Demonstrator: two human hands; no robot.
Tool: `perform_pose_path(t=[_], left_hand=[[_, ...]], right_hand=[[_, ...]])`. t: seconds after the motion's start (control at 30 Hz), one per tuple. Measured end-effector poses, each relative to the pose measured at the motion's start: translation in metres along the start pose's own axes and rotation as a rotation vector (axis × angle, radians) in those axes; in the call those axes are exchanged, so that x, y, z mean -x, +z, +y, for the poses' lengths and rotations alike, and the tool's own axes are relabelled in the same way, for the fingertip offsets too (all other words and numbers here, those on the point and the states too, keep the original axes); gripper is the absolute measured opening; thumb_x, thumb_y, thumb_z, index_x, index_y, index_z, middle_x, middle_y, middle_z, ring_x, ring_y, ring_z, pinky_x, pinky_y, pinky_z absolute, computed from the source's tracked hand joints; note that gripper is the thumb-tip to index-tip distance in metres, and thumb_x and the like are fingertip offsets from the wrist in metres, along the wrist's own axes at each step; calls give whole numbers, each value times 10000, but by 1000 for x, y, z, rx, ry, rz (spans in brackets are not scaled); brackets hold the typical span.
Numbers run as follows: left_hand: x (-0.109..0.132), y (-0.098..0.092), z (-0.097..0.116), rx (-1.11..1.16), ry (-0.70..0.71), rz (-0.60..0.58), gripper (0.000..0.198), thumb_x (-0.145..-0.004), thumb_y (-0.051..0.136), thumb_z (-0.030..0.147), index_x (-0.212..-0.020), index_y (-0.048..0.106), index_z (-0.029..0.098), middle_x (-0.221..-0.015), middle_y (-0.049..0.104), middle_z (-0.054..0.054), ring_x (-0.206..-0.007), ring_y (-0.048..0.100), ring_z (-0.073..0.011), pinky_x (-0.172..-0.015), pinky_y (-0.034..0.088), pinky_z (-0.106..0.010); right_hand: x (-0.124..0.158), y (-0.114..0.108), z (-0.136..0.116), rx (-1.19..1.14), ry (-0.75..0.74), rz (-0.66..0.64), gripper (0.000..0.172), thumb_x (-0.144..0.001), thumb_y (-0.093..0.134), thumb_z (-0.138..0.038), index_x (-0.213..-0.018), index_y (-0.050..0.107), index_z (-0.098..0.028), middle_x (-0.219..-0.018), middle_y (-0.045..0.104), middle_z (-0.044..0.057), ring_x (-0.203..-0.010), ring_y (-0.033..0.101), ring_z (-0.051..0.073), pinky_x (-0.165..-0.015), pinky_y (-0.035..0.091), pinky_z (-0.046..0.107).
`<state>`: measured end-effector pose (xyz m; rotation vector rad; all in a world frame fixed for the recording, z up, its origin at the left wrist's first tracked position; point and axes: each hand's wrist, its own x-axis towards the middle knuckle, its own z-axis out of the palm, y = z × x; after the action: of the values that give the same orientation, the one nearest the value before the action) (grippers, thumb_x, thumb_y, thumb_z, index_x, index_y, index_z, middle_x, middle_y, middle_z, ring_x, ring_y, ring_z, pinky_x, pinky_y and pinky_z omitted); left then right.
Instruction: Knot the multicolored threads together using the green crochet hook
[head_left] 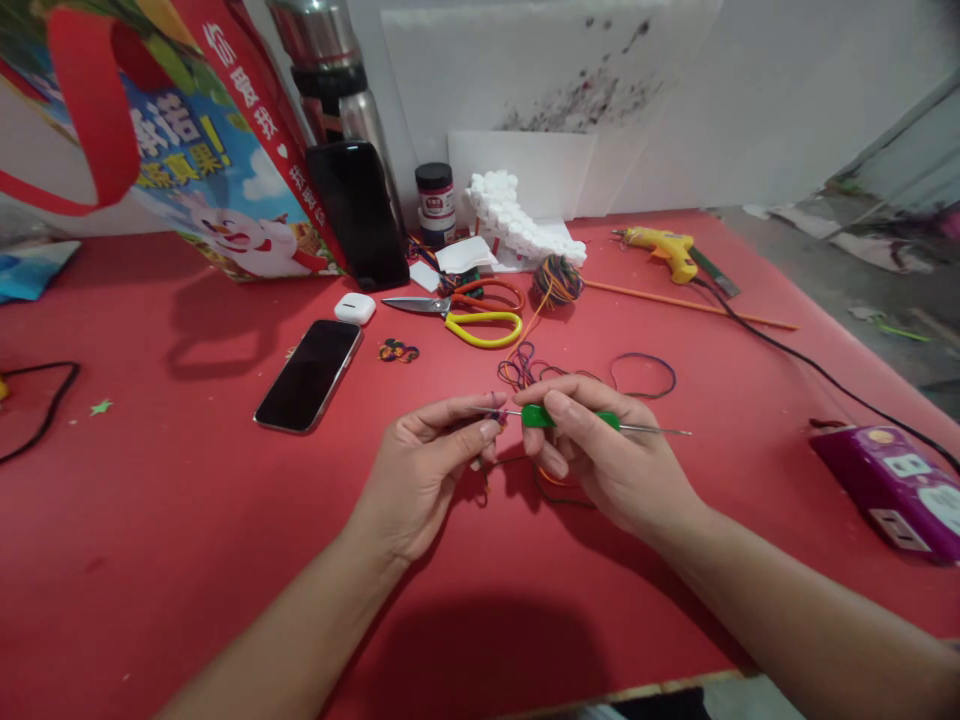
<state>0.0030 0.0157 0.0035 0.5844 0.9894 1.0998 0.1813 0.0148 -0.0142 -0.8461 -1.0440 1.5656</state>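
Thin metal crochet hook (534, 416) with green grip, held level in right hand (615, 465); multicoloured yarn (525, 368) pinched at its tip by left hand (420, 470), slack loops lying just behind, trailing toward small yarn ball (557, 280)

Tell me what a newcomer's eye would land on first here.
The red table fills the view, and at its centre the right hand holds a green-handled crochet hook while the left hand pinches multicoloured yarn at its tip. Behind them lie yellow-handled scissors and, further left, a dark phone.
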Motion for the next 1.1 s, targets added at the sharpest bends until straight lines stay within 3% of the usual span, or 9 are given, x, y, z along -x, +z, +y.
perform_pose_path(t=[0.33, 0.8, 1.1], left_hand=[[2, 2, 2, 38, -7, 36, 257, -574, 950, 124, -818, 883, 166, -764, 805, -45, -548, 634, -64, -531, 535, -142], [1, 2, 3, 37, 43, 95, 296, -559, 959, 129, -841, 884, 183, -658, 750, -17, -493, 593, -59, -491, 527, -157], [2, 4, 2, 66, 95, 171, 322, -562, 945, 111, -870, 883, 182, -704, 741, -15, -541, 606, -72, -495, 533, -166]], right_hand=[[2, -2, 0, -41, 24, -21, 134, -952, 796, -298, -1076, 824, -254, -765, 766, -12, -567, 637, 71, -564, 514, 200], [5, -3, -2, 37, 5, -6, 129, -976, 744, -280, -1062, 823, -224, -774, 759, 3, -586, 641, 100, -578, 537, 236], [5, -3, -1, 87, -12, 12, 121, -988, 733, -289, -1058, 810, -227, -781, 750, 4, -595, 644, 99, -584, 536, 232]])
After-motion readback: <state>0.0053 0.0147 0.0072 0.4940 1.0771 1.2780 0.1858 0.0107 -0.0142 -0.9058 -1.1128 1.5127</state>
